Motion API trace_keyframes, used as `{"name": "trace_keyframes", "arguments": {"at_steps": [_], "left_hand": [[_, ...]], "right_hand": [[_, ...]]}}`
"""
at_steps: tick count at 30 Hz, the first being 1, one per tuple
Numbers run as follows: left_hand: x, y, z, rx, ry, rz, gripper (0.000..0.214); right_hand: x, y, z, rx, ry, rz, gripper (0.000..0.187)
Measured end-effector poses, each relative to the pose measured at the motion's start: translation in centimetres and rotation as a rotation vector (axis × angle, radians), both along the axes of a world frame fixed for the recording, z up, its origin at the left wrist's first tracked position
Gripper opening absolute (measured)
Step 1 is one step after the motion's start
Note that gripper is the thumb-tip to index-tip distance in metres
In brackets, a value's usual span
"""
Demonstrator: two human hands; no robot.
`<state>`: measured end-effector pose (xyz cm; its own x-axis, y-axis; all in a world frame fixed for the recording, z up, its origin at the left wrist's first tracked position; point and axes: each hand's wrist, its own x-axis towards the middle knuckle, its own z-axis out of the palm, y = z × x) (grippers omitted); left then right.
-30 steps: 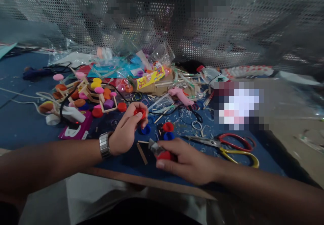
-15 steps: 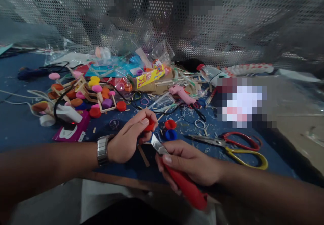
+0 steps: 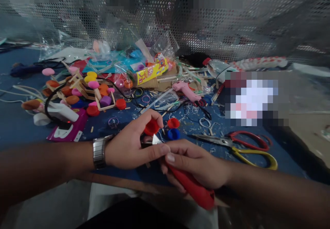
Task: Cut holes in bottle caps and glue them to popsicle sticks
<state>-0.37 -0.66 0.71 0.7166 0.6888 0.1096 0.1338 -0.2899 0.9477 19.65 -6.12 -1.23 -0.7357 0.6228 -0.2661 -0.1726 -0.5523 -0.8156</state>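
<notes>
My left hand [image 3: 131, 146], with a steel watch on its wrist, pinches a red bottle cap [image 3: 151, 127] between fingers and thumb just above the blue table. My right hand [image 3: 192, 163] grips a red-handled utility knife [image 3: 190, 186]. Its short silver blade [image 3: 155, 139] points up at the cap, right beside my left thumb. A loose red cap [image 3: 173, 122] and a blue cap [image 3: 173, 134] lie on the table just behind my hands.
Red-and-yellow scissors [image 3: 239, 144] lie to the right. A pink glue gun [image 3: 187, 91], a stick-and-cap model [image 3: 87, 93], a purple device [image 3: 67, 129] with cables, plastic bags and wood scraps crowd the blue table [image 3: 15, 126]. A perforated metal screen [image 3: 165, 19] stands behind.
My left hand carried the red cap back toward me. My right hand raised the knife, and its blade tip now sits at the cap by my left thumb.
</notes>
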Motion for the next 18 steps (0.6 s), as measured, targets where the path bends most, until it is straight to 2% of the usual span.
{"name": "trace_keyframes", "arguments": {"at_steps": [5,18], "left_hand": [[0.04,0.22,-0.22,0.026,-0.019,-0.001,0.037],[0.03,0.38,0.01,0.233,0.057,0.042,0.034]], "right_hand": [[0.11,0.11,-0.22,-0.029,-0.01,0.003,0.044],[0.34,0.19,0.01,-0.086,-0.018,0.0,0.044]]}}
